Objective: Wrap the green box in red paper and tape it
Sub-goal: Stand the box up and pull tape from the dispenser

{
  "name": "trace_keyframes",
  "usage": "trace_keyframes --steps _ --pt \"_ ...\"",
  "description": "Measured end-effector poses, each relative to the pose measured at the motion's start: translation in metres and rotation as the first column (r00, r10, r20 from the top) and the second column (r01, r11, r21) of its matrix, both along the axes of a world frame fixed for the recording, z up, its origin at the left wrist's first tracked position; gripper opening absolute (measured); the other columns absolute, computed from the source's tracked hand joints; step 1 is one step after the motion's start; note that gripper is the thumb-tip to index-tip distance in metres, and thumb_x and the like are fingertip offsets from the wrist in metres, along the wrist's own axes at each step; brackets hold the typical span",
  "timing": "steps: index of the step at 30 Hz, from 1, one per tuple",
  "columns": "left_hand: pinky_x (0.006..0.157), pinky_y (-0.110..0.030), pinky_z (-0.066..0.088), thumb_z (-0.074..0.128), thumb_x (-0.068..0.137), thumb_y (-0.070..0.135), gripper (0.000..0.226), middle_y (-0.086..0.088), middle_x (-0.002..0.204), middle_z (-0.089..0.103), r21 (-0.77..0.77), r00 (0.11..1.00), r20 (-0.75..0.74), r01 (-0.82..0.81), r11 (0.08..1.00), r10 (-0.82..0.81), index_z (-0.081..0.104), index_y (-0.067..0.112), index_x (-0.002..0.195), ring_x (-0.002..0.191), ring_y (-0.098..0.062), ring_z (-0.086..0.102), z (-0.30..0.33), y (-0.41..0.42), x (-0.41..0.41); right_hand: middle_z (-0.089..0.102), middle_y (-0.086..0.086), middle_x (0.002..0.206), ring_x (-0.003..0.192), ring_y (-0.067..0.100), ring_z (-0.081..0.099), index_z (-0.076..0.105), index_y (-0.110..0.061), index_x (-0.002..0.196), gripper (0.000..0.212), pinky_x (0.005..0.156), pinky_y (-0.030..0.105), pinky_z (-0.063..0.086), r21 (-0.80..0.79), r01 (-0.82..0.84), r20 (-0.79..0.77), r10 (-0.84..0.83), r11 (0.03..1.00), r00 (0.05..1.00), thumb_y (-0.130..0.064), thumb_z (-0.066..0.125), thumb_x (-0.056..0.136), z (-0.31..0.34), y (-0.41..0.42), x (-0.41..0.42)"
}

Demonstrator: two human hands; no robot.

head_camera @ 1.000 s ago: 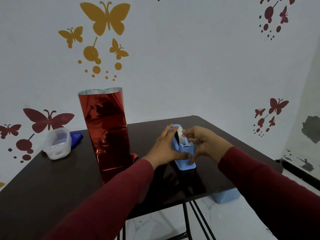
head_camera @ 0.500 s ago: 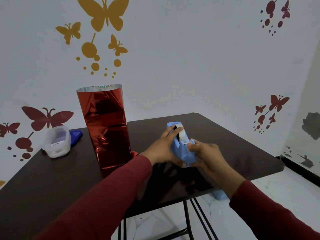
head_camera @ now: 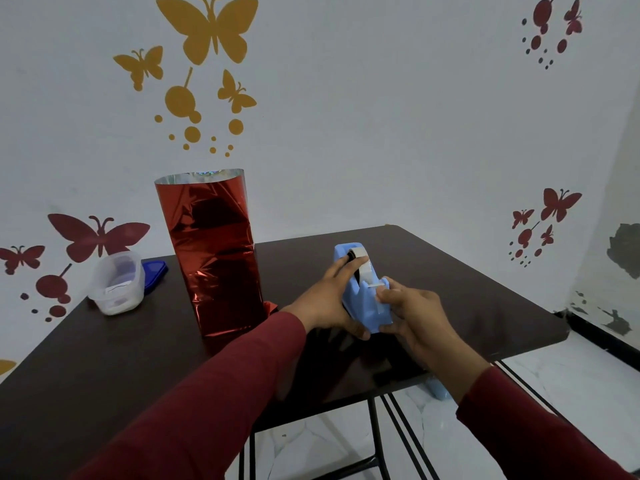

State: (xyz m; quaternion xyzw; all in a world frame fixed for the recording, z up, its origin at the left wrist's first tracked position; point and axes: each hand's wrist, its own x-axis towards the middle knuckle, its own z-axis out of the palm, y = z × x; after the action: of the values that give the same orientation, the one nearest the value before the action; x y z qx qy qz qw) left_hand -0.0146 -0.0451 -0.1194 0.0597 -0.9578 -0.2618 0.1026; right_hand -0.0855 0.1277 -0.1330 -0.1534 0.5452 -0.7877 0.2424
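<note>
Your left hand [head_camera: 329, 303] grasps the blue tape dispenser [head_camera: 363, 292] on the desk [head_camera: 450, 282]; your right hand [head_camera: 412, 313] pinches its tape end. Left of the dispenser, the red paper [head_camera: 211, 251] stands upright, the box inside unseen.

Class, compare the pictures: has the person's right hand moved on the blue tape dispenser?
Yes. The right hand has come down from the top of the tape dispenser to its near end, toward the table's front edge.
</note>
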Motion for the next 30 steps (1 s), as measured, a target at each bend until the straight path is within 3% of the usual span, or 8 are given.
trace_keyframes --steps 5,10,13,17,19,22,26,30 --pt "0.107 -0.033 0.044 0.1 0.06 0.033 0.14 0.027 0.165 -0.008 -0.007 1.0 0.025 -0.005 1.0 0.005 0.002 0.05 0.159 0.153 -0.022 0.021 0.001 0.001 0.001 0.079 0.007 0.108 0.099 0.032 0.076 0.076 -0.02 0.118 0.035 0.082 0.053 0.064 0.125 0.022 -0.056 -0.015 0.992 0.998 -0.006 0.076 0.087 -0.009 0.0 -0.008" --pt "0.111 -0.036 0.044 0.097 0.063 0.02 0.129 0.012 0.169 -0.003 -0.044 0.999 0.033 -0.02 0.999 0.021 0.015 0.051 0.158 0.153 -0.023 0.022 0.01 0.002 0.008 0.076 -0.009 0.116 0.096 0.02 0.075 0.082 -0.013 0.092 0.016 0.076 0.035 0.065 0.267 0.035 -0.256 0.036 0.963 0.966 0.0 0.076 0.084 0.0 0.009 -0.011" --pt "0.098 -0.037 0.055 0.092 0.065 0.011 0.112 0.011 0.165 0.011 -0.089 0.999 -0.032 -0.038 0.995 0.035 0.035 0.048 0.154 0.133 -0.021 0.047 0.02 0.003 0.015 0.072 -0.024 0.119 0.093 0.005 0.073 0.08 -0.008 0.069 0.016 0.069 0.018 0.055 0.415 0.06 -0.389 0.117 0.908 0.914 -0.004 0.076 0.085 -0.006 0.023 -0.013" --pt "0.084 -0.028 0.057 0.083 0.077 0.016 0.065 0.013 0.137 0.059 0.003 0.984 -0.174 -0.024 1.0 0.024 0.064 0.038 0.135 0.088 -0.004 0.064 0.035 0.01 0.026 0.073 -0.012 0.124 0.113 0.006 0.068 0.078 -0.007 0.068 0.024 0.084 0.02 0.051 0.344 0.067 -0.459 0.106 0.936 0.882 -0.018 0.079 0.089 -0.014 0.042 -0.011" --pt "0.088 -0.019 0.05 0.078 0.086 0.02 0.042 0.016 0.121 0.073 0.14 0.992 -0.127 0.025 0.99 -0.007 0.072 0.034 0.125 0.087 0.008 0.065 0.044 0.016 0.032 0.072 -0.014 0.124 0.112 -0.004 0.066 0.08 -0.01 0.073 0.019 0.082 0.011 0.048 0.294 0.105 -0.537 0.073 0.95 0.841 -0.019 0.079 0.09 -0.01 0.048 -0.005" --pt "0.103 -0.029 0.052 0.079 0.088 0.033 0.033 0.014 0.113 0.077 0.229 0.993 -0.061 0.108 0.967 -0.096 0.074 0.034 0.121 0.109 -0.001 0.069 0.057 0.029 0.037 0.072 -0.017 0.122 0.106 -0.01 0.067 0.084 -0.015 0.081 0.011 0.082 0.007 0.051 0.242 0.124 -0.651 0.066 0.962 0.756 -0.017 0.079 0.09 0.002 0.049 0.003" --pt "0.094 -0.036 0.058 0.08 0.09 0.021 0.029 0.001 0.096 0.08 0.273 0.989 -0.113 0.127 0.954 -0.099 0.076 0.02 0.119 0.096 -0.02 0.075 0.073 0.04 0.043 0.07 -0.021 0.12 0.105 -0.015 0.064 0.083 -0.021 0.08 0.011 0.085 0.003 0.047 0.255 0.172 -0.745 0.08 0.951 0.662 -0.02 0.079 0.09 0.019 0.048 0.013" --pt "0.095 -0.036 0.058 0.083 0.086 0.011 0.024 -0.002 0.086 0.08 0.251 0.973 -0.22 0.12 0.961 -0.064 0.078 0.015 0.109 0.089 -0.012 0.077 0.085 0.037 0.055 0.074 -0.019 0.118 0.11 -0.006 0.067 0.084 -0.029 0.085 0.007 0.099 0.022 0.053 0.284 0.127 -0.681 0.106 0.95 0.724 -0.028 0.08 0.09 0.033 0.043 0.023"
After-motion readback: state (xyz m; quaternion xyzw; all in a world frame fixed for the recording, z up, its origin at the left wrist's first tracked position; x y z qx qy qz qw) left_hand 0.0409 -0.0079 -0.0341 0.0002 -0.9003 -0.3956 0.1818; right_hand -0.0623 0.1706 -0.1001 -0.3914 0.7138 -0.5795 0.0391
